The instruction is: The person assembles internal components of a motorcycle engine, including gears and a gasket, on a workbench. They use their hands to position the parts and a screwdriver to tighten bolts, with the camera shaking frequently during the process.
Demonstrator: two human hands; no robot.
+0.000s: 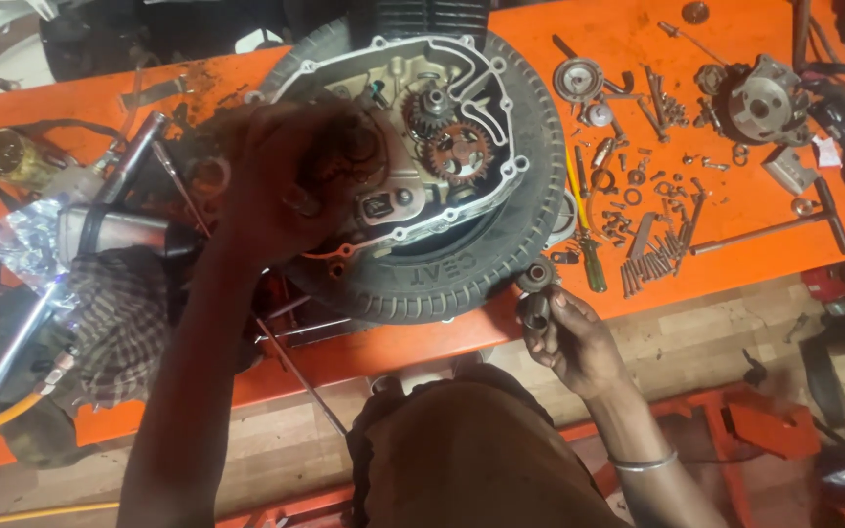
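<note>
Head view. The left hand (281, 191) is raised over the open engine casing (393, 147), its fingers (330, 156) curled around a dark ring-shaped part (359, 147); motion blur hides the exact grip, so how firmly they close on it cannot be told. Just beyond these fingers, inside the casing, sit two toothed gears (452, 147), one larger and rust-coloured. The casing rests on a black tyre (442, 284) lying flat on the orange surface (80, 112).

The right hand (569, 337) is at the near edge of the surface, fingers (540, 318) wrapped around a small dark cylindrical part (538, 279) that stands above the fingertips, touching the tyre's rim. Beside these fingers, further along the surface, lie a green-handled screwdriver (591, 259), a row of bolts (652, 259) and scattered washers (638, 186). Well beyond them sit a round machined housing (765, 98) and a T-handled wrench (784, 225). Near the left forearm lies a checked cloth (119, 313).
</note>
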